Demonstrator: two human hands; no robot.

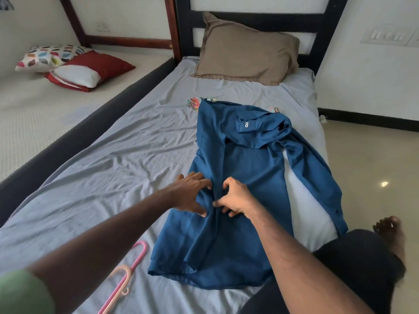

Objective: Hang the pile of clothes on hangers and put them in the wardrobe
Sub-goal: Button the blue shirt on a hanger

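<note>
Blue shirt [244, 177]: lies spread flat on the bed [127, 155], collar toward 12 o'clock near the headboard, hem toward 6 o'clock at your knee. One sleeve trails off at 3 o'clock toward the mattress edge. Laid out this way, its front is within reach of both your hands, likely so you can work the front opening before a hanger goes in.

Left hand [189, 193]: at the shirt's 9 o'clock edge, fingers spread and resting on the cloth, thumb low. It appears to pin the fabric so it does not slide.

Right hand [235, 198]: just beside the left, at the centre fold. Fingers curled, thumb and fingertips pinching a ridge of the blue cloth. Whether a button sits under them, you cannot tell.

Pink hanger [127, 275]: on the sheet at 7 o'clock of the shirt, near but not touching it, close to your left forearm. A paler peach hanger [123, 277] lies against it. Both untouched; kept close for the next step, by judgement.

Patterned garment [193, 103]: only its corners show from beneath the shirt's collar end at 12 o'clock; probably the rest of the pile.

Brown pillow [247, 51]: at 12 o'clock against the headboard, well apart from the work.

Wardrobe: not in view.
</note>
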